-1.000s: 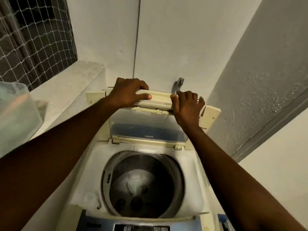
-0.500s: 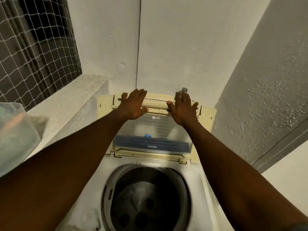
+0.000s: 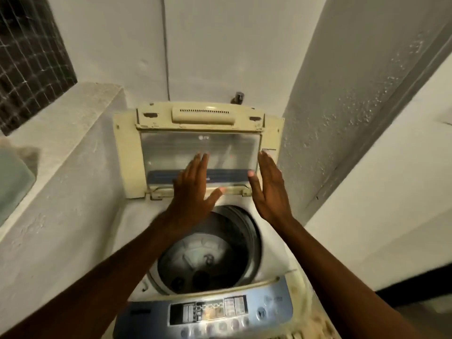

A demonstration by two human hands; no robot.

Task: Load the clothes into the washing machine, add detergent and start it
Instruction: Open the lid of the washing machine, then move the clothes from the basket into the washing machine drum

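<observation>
A top-loading washing machine (image 3: 137, 231) stands below me in the head view. Its cream lid (image 3: 200, 133) with a clear window is folded up against the back wall. The round drum (image 3: 210, 255) lies open and shows bare metal with no clothes inside. My left hand (image 3: 190, 192) hovers over the drum's far rim, fingers spread, holding nothing. My right hand (image 3: 269, 192) is beside it, palm facing left, also free and a little short of the lid. The blue control panel (image 3: 210, 311) with its display and buttons runs along the near edge.
A rough concrete ledge (image 3: 73, 143) runs along the left, with a pale translucent container (image 3: 12, 182) at its left end. A netted window (image 3: 29, 57) sits top left. A tap (image 3: 238, 97) pokes out behind the lid. White walls close in behind and to the right.
Both hands have let go of the lid's top edge and drawn back toward me. The lid stays up by itself. The view has tilted down, bringing the control panel in.
</observation>
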